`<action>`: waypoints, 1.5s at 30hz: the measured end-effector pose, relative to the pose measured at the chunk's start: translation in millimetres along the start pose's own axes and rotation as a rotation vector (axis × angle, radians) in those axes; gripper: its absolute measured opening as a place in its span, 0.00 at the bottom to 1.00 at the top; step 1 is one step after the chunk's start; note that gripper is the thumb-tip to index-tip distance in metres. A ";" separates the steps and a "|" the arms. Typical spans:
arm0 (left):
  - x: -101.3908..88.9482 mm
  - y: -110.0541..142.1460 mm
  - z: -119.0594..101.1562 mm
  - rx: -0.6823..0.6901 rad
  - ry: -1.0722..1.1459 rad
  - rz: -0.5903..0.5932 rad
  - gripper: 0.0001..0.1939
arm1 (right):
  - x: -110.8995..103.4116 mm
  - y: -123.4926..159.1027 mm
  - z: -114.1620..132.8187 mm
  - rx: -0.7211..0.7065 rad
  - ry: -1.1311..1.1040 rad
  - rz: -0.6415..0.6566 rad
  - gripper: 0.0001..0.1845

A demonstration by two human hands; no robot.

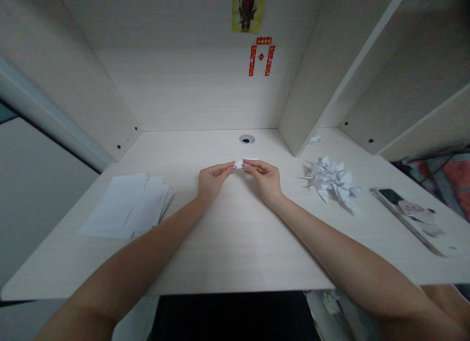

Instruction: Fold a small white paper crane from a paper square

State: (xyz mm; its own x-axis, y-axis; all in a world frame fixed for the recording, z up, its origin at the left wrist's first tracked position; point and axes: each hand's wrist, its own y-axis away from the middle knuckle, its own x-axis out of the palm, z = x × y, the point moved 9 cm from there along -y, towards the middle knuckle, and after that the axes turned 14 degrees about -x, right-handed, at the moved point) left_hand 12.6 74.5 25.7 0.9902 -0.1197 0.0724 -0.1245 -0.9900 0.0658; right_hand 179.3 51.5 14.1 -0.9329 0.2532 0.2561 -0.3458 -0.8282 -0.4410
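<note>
Both hands meet over the middle of the pale wooden desk (227, 243). My left hand (213, 179) and my right hand (265, 177) each pinch one end of a small folded piece of white paper (245, 162), held just above the desk top. The fingers of both hands are closed on it, fingertips nearly touching. A loose stack of white paper sheets (130, 206) lies to the left of my left forearm. To the right of my right hand sits a heap of several folded white paper figures (332, 179).
A phone (392, 196) rests on a flat booklet or tablet (418, 218) at the desk's right side. A round cable hole (247, 139) is in the desk behind the hands. An upright shelf panel (312, 86) rises at the right, with red decorations (261, 56) on the back wall.
</note>
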 end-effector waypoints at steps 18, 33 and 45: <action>11.4 -6.2 8.2 -0.050 -0.117 0.151 0.23 | -0.1 -5.5 16.2 -0.142 0.151 0.066 0.10; 13.4 -4.7 19.3 -0.159 -0.229 0.148 0.16 | 6.1 -1.4 4.5 -0.036 0.084 0.092 0.22; 17.4 -1.8 20.1 -0.138 -0.254 0.200 0.19 | 5.6 0.2 0.1 -0.025 0.041 0.081 0.23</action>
State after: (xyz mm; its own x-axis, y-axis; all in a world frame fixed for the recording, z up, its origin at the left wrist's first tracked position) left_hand 31.3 72.7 6.9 0.9272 -0.3426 -0.1515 -0.3083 -0.9276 0.2109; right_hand 174.1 52.7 15.5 -0.9612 0.2061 0.1836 -0.2707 -0.8342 -0.4805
